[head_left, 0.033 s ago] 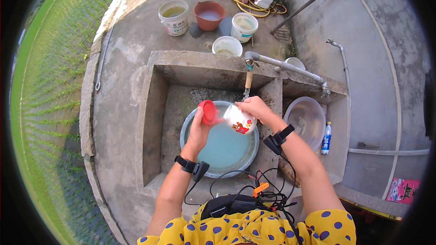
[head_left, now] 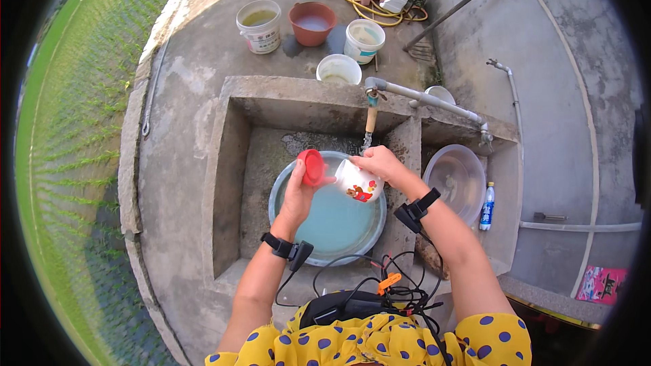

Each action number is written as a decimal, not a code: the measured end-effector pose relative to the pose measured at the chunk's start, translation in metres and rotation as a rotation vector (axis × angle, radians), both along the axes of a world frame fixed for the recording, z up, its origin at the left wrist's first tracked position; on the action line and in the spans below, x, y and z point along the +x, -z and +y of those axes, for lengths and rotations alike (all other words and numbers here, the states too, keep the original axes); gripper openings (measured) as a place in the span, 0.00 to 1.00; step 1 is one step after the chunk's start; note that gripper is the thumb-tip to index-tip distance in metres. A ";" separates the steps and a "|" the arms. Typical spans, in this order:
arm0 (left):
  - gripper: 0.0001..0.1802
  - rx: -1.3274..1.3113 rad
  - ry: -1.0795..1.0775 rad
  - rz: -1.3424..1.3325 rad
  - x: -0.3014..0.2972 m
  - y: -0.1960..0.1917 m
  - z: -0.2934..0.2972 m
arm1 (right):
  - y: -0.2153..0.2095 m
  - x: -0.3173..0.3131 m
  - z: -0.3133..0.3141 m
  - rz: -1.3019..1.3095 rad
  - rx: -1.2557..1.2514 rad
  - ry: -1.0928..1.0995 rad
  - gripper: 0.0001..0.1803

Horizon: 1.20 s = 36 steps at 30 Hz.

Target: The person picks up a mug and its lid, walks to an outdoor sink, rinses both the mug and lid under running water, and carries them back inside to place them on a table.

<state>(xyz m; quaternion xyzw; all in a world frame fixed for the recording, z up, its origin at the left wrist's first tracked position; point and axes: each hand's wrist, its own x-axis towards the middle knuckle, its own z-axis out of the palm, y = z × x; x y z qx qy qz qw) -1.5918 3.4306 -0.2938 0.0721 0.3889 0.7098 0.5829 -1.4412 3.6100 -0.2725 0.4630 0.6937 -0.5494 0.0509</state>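
Observation:
My left hand is closed around a small, red, round lid or cup, with its hollow side showing. My right hand grips a white cup with a bear picture, tilted with its mouth toward the red piece. Both are above a wide blue basin of cloudy, bluish water in a concrete sink. Water runs from a tap through a short tan hose, close behind my right hand.
Beside it, a second sink bay has a translucent basin and a blue-labelled bottle. Behind the sink stand several pails, including a brown-red bucket. A grey pipe crosses the back rim. Black cables hang near my waist.
The white cup and my right hand have shifted very slightly. Both hands keep their holds.

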 end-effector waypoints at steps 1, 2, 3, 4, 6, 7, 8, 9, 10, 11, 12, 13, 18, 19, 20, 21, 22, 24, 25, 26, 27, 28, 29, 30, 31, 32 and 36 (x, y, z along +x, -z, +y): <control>0.29 0.017 -0.017 0.022 0.002 -0.001 0.004 | -0.005 0.001 -0.003 -0.068 0.113 -0.084 0.24; 0.29 0.033 -0.034 0.044 0.004 -0.001 0.005 | -0.010 0.002 -0.007 -0.123 0.174 -0.125 0.26; 0.29 0.036 -0.033 0.043 0.004 0.001 0.007 | -0.015 0.005 -0.009 -0.125 0.177 -0.124 0.26; 0.29 0.051 -0.005 0.033 0.004 0.006 0.008 | -0.020 0.010 -0.012 -0.097 0.204 -0.117 0.26; 0.29 0.066 0.027 0.018 0.006 0.012 0.012 | -0.020 0.023 -0.014 -0.070 0.269 -0.106 0.26; 0.29 0.052 0.034 -0.012 0.008 0.015 0.016 | -0.020 0.031 -0.013 -0.074 0.268 -0.103 0.26; 0.29 0.038 0.041 -0.043 0.010 0.018 0.020 | -0.021 0.039 -0.012 -0.033 0.326 -0.111 0.25; 0.29 0.038 0.050 -0.051 0.012 0.023 0.024 | -0.026 0.047 -0.012 0.004 0.384 -0.116 0.25; 0.29 0.017 0.078 -0.106 0.010 0.031 0.026 | -0.040 0.047 -0.015 0.006 0.363 -0.135 0.22; 0.29 -0.004 0.107 -0.162 0.009 0.039 0.029 | -0.045 0.052 -0.017 0.003 0.357 -0.135 0.22; 0.29 -0.005 0.116 -0.170 0.012 0.045 0.035 | -0.050 0.061 -0.017 0.039 0.497 -0.227 0.21; 0.29 -0.043 0.140 -0.175 0.015 0.050 0.039 | -0.054 0.069 -0.019 0.080 0.633 -0.326 0.20; 0.22 -0.111 0.239 -0.156 0.039 0.074 0.068 | -0.082 0.083 -0.031 0.153 0.704 -0.186 0.17; 0.22 -0.106 0.246 -0.161 0.046 0.077 0.074 | -0.079 0.090 -0.029 0.145 0.708 -0.183 0.17; 0.22 -0.102 0.287 -0.122 0.053 0.080 0.079 | -0.071 0.098 -0.025 0.179 0.709 -0.033 0.16; 0.22 -0.098 0.327 -0.081 0.059 0.082 0.083 | -0.068 0.101 -0.021 0.214 0.709 0.117 0.16; 0.22 -0.131 0.340 -0.096 0.064 0.083 0.085 | -0.068 0.103 -0.017 0.247 0.793 0.128 0.13; 0.21 -0.111 0.359 -0.095 0.067 0.085 0.086 | -0.078 0.091 -0.016 0.257 0.660 0.216 0.08; 0.21 -0.094 0.376 -0.093 0.068 0.085 0.085 | -0.087 0.082 -0.015 0.268 0.521 0.300 0.05; 0.24 -0.097 0.338 -0.095 0.068 0.089 0.083 | -0.093 0.076 -0.011 0.202 0.507 0.178 0.08; 0.24 -0.091 0.340 -0.095 0.070 0.085 0.084 | -0.089 0.069 -0.004 0.201 0.513 0.180 0.08; 0.26 -0.118 0.334 -0.030 0.072 0.077 0.085 | -0.082 0.062 0.003 0.260 0.812 0.026 0.09; 0.29 -0.145 0.327 0.036 0.073 0.071 0.086 | -0.079 0.056 0.009 0.315 1.106 -0.137 0.10; 0.29 -0.140 0.323 0.038 0.072 0.068 0.085 | -0.081 0.052 0.012 0.178 1.079 -0.152 0.08; 0.31 -0.157 0.329 0.113 0.070 0.065 0.084 | -0.081 0.045 0.020 0.181 1.083 -0.155 0.08; 0.33 -0.174 0.334 0.187 0.068 0.063 0.083 | -0.079 0.037 0.029 0.101 1.095 -0.171 0.08; 0.35 -0.162 0.322 0.255 0.056 0.050 0.077 | -0.077 0.004 0.055 -0.087 1.173 -0.278 0.12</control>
